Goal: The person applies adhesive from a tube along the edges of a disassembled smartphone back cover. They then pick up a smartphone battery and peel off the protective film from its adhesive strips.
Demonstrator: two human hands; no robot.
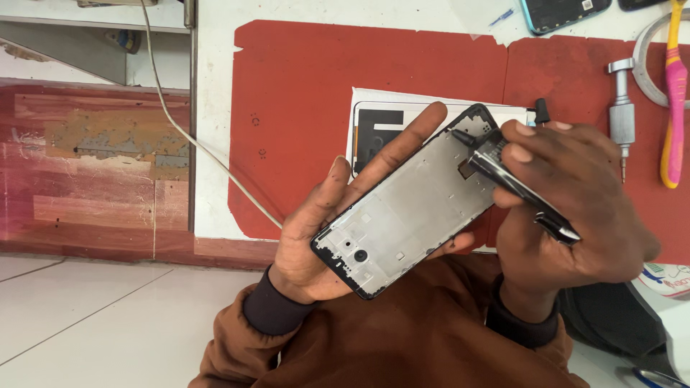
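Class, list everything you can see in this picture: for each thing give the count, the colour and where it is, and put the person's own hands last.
phone frame: one, black rim with grey inner plate, held above the lap
black tool: one, black with a silver end, tip at the frame's far end
box: one, white and black, on the mat behind the frame
mat: red, two pieces, on the white bench
screwdriver: one, silver, on the mat at right
toothbrush: one, pink and yellow, far right
phone: one, teal-edged, top edge
cable: one, white, crossing the bench at left
left hand: one, brown cuff, cradling the frame
right hand: one, gripping the black tool
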